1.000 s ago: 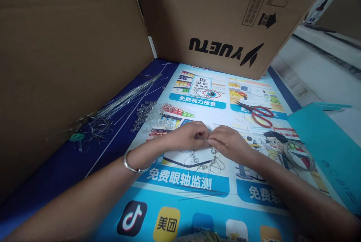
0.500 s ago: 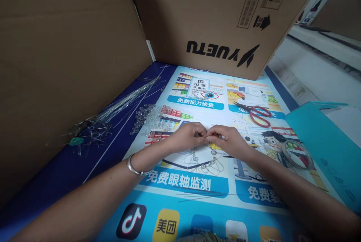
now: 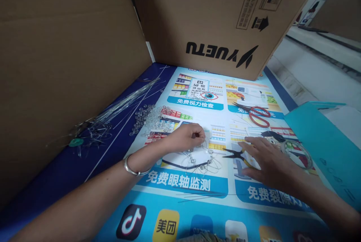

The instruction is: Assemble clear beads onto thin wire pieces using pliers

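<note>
My left hand [image 3: 187, 136] is closed in a pinch on the thin end of a beaded wire piece [image 3: 200, 162]. Clear round beads and looped wires make up that piece, which hangs down onto the printed sheet below the fingers. To the right, my right hand [image 3: 266, 161] is spread flat over black-jawed pliers [image 3: 234, 154] with yellow handles. The palm and fingers partly cover the handles, and they are not wrapped around them.
Loose clear beads [image 3: 153, 118] lie in a pile beyond my left forearm. A bundle of thin wires [image 3: 126, 99] stretches along the left side. Red-handled scissors [image 3: 258, 116] and a wire coil [image 3: 297, 153] lie at right. Cardboard [image 3: 220, 16] stands behind.
My right hand has left my left hand, moved right and opened over the pliers. My left hand stays nearly in place, still pinching the beaded wire piece.
</note>
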The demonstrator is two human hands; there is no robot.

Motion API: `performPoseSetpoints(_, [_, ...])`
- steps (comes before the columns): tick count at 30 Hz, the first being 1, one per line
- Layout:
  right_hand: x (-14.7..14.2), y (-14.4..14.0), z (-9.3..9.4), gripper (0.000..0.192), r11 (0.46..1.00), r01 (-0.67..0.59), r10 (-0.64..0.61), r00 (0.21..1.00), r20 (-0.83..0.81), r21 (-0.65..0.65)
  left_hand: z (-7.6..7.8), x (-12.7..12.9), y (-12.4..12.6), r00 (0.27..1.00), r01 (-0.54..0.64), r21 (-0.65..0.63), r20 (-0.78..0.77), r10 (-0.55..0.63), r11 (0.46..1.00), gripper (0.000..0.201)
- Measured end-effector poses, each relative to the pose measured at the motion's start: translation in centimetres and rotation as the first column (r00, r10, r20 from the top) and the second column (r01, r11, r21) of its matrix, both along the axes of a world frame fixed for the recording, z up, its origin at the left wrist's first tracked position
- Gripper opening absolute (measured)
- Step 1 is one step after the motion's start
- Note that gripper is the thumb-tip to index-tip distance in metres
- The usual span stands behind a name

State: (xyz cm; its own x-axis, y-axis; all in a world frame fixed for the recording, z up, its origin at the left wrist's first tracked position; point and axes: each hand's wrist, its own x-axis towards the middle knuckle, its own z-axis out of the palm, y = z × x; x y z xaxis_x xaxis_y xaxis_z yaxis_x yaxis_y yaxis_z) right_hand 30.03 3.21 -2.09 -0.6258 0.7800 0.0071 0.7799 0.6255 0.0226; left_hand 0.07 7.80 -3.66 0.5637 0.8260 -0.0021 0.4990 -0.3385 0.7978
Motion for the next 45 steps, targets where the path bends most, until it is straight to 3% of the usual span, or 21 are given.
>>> performPoseSetpoints(4, [1.7,-1.9,-0.8,0.054,0.999,-0.014,0.012,0.999,0.031,0.047,0.3,0.0,-0.1,1.000,0.011,0.006,-0.029,-0.011,1.000,0.013])
performPoseSetpoints(9, [0.5,-1.9,-1.2,0.044,0.992,-0.057,0.053,0.998,0.043,0.113,0.9,-0.1,-0.3,0.997,0.028,0.025,-0.069,-0.026,0.999,0.016])
performPoseSetpoints(16, [-0.6,-0.3,-0.9,0.022,0.995,0.089,-0.088,0.996,-0.004,0.036,1.0,-0.4,0.1,0.987,0.126,0.084,-0.113,-0.117,0.988,0.017])
performPoseSetpoints(22, [-1.5,-0.6,0.9,0.025,0.991,0.078,-0.094,0.983,-0.156,-0.109,0.9,-0.5,0.1,0.984,0.141,0.094,-0.124,-0.129,0.986,0.016])
performPoseSetpoints(24, [-2.7,-0.9,1.8,0.027,0.995,0.026,-0.044,0.982,-0.185,-0.096,1.0,-0.6,0.0,0.982,0.150,0.103,-0.135,-0.135,0.983,0.016])
performPoseSetpoints(28, [-5.9,-1.0,2.6,0.024,0.994,-0.086,0.082,0.994,-0.071,-0.065,1.3,-0.6,0.0,0.976,0.163,0.128,-0.169,-0.140,0.978,0.017])
performPoseSetpoints(34, [-8.0,-0.2,2.1,0.026,0.994,-0.110,0.111,0.991,0.076,-0.011,1.6,-0.7,-0.1,0.966,0.171,0.090,-0.210,-0.149,0.981,0.016])
performPoseSetpoints(45, [-7.9,-0.1,0.5,0.028,0.992,-0.106,0.102,0.993,0.060,0.069,1.6,-0.9,-0.3,0.982,0.127,-0.030,-0.135,-0.130,0.991,0.014])
